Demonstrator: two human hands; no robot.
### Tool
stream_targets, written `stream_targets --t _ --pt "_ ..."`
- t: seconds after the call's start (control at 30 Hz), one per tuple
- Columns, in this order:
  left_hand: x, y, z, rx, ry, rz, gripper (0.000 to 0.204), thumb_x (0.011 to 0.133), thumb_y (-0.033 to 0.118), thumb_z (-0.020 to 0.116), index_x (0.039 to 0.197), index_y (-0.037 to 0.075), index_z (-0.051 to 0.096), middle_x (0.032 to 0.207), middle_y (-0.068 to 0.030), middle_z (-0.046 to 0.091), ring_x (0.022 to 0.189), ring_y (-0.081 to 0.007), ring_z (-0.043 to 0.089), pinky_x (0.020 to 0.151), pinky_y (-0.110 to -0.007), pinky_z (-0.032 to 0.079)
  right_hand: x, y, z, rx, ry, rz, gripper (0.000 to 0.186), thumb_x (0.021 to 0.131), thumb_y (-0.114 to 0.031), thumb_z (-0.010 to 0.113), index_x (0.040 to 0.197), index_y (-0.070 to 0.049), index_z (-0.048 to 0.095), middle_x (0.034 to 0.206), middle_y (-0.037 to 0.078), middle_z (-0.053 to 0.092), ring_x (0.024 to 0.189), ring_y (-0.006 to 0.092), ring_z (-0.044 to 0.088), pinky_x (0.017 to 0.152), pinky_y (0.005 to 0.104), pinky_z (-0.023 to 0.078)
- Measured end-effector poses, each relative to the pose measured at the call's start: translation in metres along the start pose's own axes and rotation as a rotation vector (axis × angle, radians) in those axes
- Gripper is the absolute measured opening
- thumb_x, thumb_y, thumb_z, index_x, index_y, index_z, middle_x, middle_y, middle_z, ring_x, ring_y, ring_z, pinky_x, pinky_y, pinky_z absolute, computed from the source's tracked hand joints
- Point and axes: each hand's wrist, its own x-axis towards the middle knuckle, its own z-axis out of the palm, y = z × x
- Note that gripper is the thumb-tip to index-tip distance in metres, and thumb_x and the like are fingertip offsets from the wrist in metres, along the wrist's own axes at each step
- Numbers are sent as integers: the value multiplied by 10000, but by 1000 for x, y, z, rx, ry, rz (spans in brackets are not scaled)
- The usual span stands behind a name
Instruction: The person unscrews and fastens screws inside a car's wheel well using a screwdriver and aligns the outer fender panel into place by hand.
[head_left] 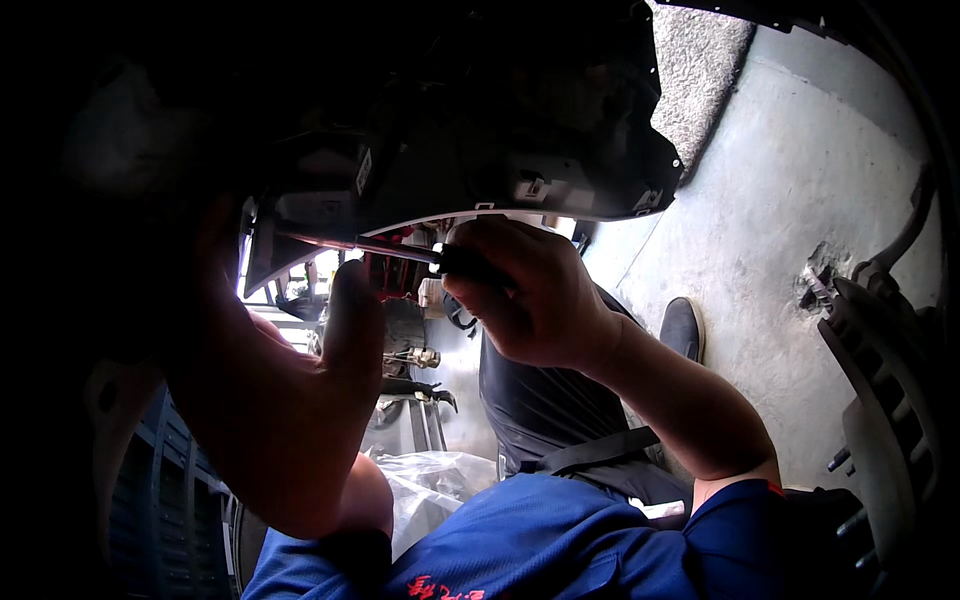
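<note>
My right hand (535,290) is closed round the dark handle of a screwdriver (400,249). Its metal shaft points left, and the tip lies by a light-coloured part at the lower left of a dark panel (450,180). That panel hangs over both hands, with clips along its curved lower edge. In deep shadow, my left hand (290,370) reaches up at the panel's left end. Its thumb stands up just below the shaft, apart from the fingers, which stretch upward into the dark. Whether those fingertips touch the panel cannot be made out.
To the right stands a ribbed brake disc (885,390) with studs. Clear plastic sheeting (440,485) lies beside my body. A dark shoe (683,330) rests on the grey floor (770,230), and a rough grey mat (700,70) lies at the top.
</note>
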Motion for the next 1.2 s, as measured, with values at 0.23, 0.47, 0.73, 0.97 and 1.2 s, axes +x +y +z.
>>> stream_targets --t 0.23,0.47,0.73,0.97,1.2 --pt "5 6 6 -5 -8 23 626 857 338 754 1392 77 560 1076 -123 685 660 -157 524 584 -274 439 0 3 -5 167 -51 113 63 900 -55 653 848 -41 621 800 105 646 683 229 654 617 327 533" --pt "6 3 3 -28 -46 -1 607 867 322 746 1391 76 563 1204 -156 689 810 -208 641 701 -310 531 4 3 -6 276 -96 177 82 897 -31 644 815 -27 644 794 110 669 690 225 661 691 348 547" --pt "8 5 3 -49 -27 4 723 842 507 775 1332 17 566 1160 -211 683 1050 -333 693 883 -440 572 12 24 -18 349 -418 259 355 1046 -332 553 905 -16 631 597 -7 519 485 68 452 476 230 366" --pt "8 5 3 -35 -46 -27 769 838 592 734 1306 1 582 1130 -221 688 1010 -339 704 836 -443 581 12 20 -21 1053 -424 798 341 1012 -358 626 969 -20 632 637 -24 521 444 32 383 427 203 291" --pt "6 9 0 13 -33 51 545 899 353 731 1306 15 600 1119 -172 699 955 -274 701 849 -362 579 -3 6 5 -350 126 -144 244 933 -187 687 1079 -7 610 860 114 646 706 283 636 628 373 518"
